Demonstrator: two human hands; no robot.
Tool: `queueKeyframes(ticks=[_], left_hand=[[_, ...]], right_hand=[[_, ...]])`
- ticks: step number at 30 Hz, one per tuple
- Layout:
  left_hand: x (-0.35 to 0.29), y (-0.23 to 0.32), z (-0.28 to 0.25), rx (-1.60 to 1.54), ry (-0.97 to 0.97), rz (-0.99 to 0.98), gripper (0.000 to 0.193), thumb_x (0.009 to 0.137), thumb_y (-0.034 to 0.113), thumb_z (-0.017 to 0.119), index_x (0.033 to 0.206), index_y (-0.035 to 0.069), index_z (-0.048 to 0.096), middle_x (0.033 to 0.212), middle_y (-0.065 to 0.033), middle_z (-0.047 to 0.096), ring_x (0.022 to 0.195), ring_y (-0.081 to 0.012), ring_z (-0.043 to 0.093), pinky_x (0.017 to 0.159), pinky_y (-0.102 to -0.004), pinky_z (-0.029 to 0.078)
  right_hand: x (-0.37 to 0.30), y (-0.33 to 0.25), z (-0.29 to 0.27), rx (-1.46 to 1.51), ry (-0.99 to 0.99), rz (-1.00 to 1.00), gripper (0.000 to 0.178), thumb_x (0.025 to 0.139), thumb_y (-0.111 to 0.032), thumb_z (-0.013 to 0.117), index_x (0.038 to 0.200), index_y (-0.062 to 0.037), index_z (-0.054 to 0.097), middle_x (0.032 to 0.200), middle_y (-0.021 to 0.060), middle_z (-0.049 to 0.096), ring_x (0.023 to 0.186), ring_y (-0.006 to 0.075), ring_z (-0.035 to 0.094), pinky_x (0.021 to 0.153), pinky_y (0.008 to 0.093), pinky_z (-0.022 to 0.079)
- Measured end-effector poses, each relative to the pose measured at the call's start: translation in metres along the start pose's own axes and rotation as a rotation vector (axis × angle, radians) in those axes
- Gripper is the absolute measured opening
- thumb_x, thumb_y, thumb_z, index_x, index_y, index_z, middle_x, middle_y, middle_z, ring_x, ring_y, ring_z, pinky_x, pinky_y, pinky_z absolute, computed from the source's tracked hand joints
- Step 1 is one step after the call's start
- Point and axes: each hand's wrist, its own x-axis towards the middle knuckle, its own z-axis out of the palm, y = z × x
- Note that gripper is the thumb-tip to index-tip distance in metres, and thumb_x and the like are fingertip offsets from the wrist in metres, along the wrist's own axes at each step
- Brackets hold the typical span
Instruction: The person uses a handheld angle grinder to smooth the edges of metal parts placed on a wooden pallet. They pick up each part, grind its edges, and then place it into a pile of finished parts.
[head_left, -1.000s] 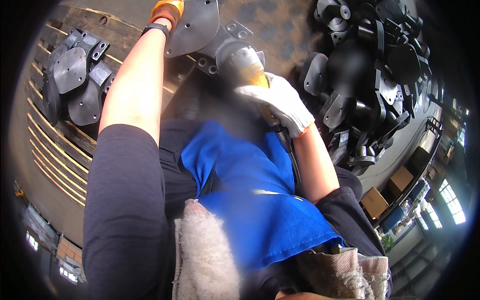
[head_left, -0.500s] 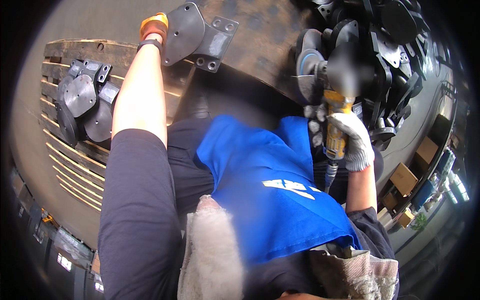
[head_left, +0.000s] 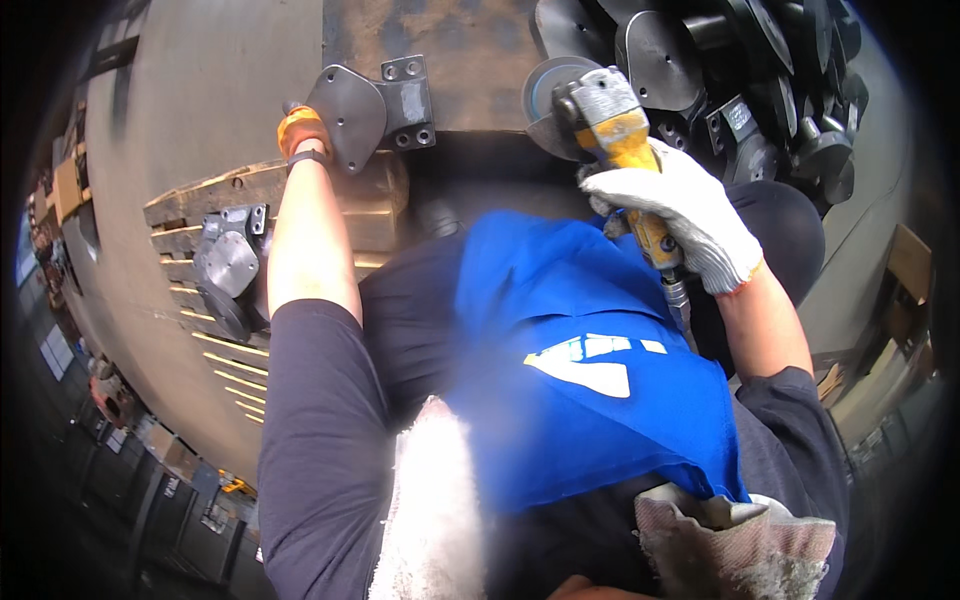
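Note:
My left hand [head_left: 302, 132], in an orange glove, is closed on the outer edge of a dark metal bracket [head_left: 352, 118]. The bracket has a rounded plate with small holes and a flat end with larger holes, which lies at the edge of the brown worktable [head_left: 460, 60]. In a white knit glove, my right hand [head_left: 680, 205] wraps round the body of a yellow angle grinder [head_left: 630, 140]. The grinder's round disc [head_left: 545, 95] is at the table's right part, apart from the bracket. A hose fitting [head_left: 676, 292] hangs from the grinder's rear end.
Many similar dark metal parts [head_left: 660, 60] are heaped on the right of the table. Several more [head_left: 228, 262] lie on a slatted wooden pallet [head_left: 215, 190] at the left. A blue apron [head_left: 590, 440] covers my lap. Cardboard boxes [head_left: 908, 262] stand at the far right.
The grinder has turned and moved left, away from the heap. The bracket in my left hand has come lower and more level. The whole view has also shifted.

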Motion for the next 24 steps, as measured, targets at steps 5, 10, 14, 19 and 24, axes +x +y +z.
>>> queueKeyframes(ticks=[5,10,14,19,24], left_hand=[[-0.037,0.021,-0.036,0.81,-0.127,0.621,0.032,0.084,0.023,0.071,0.114,0.013,0.068,0.114,-0.0124,0.071,0.107,-0.0288,0.068,0.09,-0.0385,0.056],[-0.023,0.028,-0.015,1.056,-0.038,0.755,0.026,0.083,0.025,0.066,0.107,0.019,0.073,0.107,-0.007,0.072,0.101,-0.0235,0.069,0.084,-0.0374,0.058],[-0.015,0.016,-0.01,0.507,-0.206,0.545,0.037,0.091,0.026,0.056,0.125,0.013,0.064,0.123,-0.0114,0.067,0.112,-0.028,0.065,0.088,-0.0406,0.056],[-0.048,0.007,-0.049,-0.122,-0.437,0.526,0.065,0.078,0.042,0.074,0.129,0.005,0.059,0.126,-0.019,0.065,0.117,-0.0354,0.063,0.091,-0.044,0.054],[-0.045,-0.013,-0.038,-0.21,-0.398,0.476,0.079,0.069,0.047,0.083,0.132,0.005,0.06,0.127,-0.0204,0.064,0.118,-0.036,0.062,0.1,-0.0405,0.049]], right_hand=[[0.003,0.0,0.004,-0.103,0.038,-0.031,0.039,0.08,-0.037,0.08,0.099,-0.0061,0.065,0.074,0.0022,0.066,0.062,0.01,0.062,0.059,0.0246,0.05],[-0.001,-0.009,0.011,0.057,0.05,-0.01,0.043,0.081,-0.021,0.078,0.115,0.001,0.063,0.085,0.0069,0.066,0.07,0.0136,0.063,0.067,0.0264,0.053],[0.0,-0.014,0.019,0.149,-0.055,-0.011,0.042,0.082,-0.017,0.075,0.117,0.0026,0.062,0.09,0.009,0.067,0.074,0.0161,0.064,0.07,0.0286,0.054],[0.001,-0.019,0.026,0.214,-0.015,-0.018,0.039,0.081,-0.014,0.077,0.114,0.0016,0.062,0.089,0.0102,0.067,0.073,0.0179,0.063,0.068,0.0304,0.053],[0.016,-0.007,0.025,0.128,-0.012,-0.052,0.038,0.085,-0.02,0.072,0.114,0.0018,0.061,0.094,0.0111,0.067,0.077,0.0179,0.065,0.067,0.0298,0.055]])
